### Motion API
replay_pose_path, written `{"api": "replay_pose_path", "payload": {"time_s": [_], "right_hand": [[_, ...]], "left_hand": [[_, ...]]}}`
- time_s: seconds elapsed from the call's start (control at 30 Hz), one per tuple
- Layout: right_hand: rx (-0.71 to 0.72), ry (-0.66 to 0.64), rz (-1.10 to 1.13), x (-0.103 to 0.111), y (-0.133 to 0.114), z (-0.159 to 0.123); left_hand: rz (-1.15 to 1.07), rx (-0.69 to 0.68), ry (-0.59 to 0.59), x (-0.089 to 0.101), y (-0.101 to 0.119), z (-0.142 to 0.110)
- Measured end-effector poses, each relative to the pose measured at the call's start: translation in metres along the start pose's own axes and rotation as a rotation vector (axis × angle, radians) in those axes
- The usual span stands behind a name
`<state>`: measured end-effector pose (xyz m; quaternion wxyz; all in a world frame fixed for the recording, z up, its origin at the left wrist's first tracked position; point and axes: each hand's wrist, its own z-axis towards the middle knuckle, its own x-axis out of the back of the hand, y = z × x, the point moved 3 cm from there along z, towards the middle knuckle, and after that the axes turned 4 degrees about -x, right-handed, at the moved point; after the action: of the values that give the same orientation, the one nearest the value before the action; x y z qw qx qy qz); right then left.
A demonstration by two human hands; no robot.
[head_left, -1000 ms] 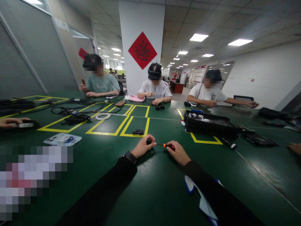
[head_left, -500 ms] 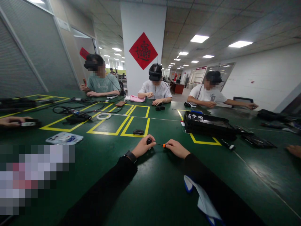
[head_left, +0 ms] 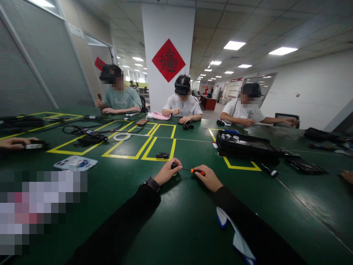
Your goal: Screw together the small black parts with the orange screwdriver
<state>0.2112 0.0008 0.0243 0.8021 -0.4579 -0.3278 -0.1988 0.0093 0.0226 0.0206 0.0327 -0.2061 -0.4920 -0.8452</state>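
My left hand (head_left: 167,172) is closed around a small black part (head_left: 174,166) with a rounded end; the fingers cover most of it. My right hand (head_left: 209,177) grips a screwdriver (head_left: 199,172) by its orange and black handle. The thin shaft points left and reaches the fingertips of my left hand, but I cannot tell whether its tip sits in the black part. Both hands are low over the green table (head_left: 182,213). Just beyond my left hand, a similar-looking black piece (head_left: 162,155) lies inside a yellow tape outline.
A black open case (head_left: 244,144) with small parts stands to the right. A light blue cloth (head_left: 239,239) lies under my right forearm. On the left are a clear printed case (head_left: 75,163), a white ring (head_left: 121,137) and cables. Several people sit around the table.
The fingers of my right hand have shifted on the screwdriver, so more of its orange and black handle shows. My left hand stays almost where it was, still holding the black part.
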Motion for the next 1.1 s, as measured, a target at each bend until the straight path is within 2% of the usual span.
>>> {"api": "replay_pose_path", "payload": {"time_s": [0.2, 0.43, 0.7, 1.1], "right_hand": [[-0.042, 0.010, 0.031, -0.0016, 0.0011, 0.0012], [0.013, 0.071, 0.012, -0.0009, 0.0015, 0.0018], [0.006, 0.047, -0.047, -0.0034, 0.0023, 0.0004], [0.036, 0.068, -0.032, -0.0033, 0.0050, 0.0019]], "left_hand": [[0.003, -0.015, -0.007, 0.0004, -0.0027, 0.0008], [0.007, 0.007, -0.010, -0.0009, -0.0031, -0.0008], [0.034, -0.025, -0.046, -0.0016, -0.0013, -0.0005], [0.065, -0.028, -0.017, -0.0009, -0.0016, -0.0011]]}}
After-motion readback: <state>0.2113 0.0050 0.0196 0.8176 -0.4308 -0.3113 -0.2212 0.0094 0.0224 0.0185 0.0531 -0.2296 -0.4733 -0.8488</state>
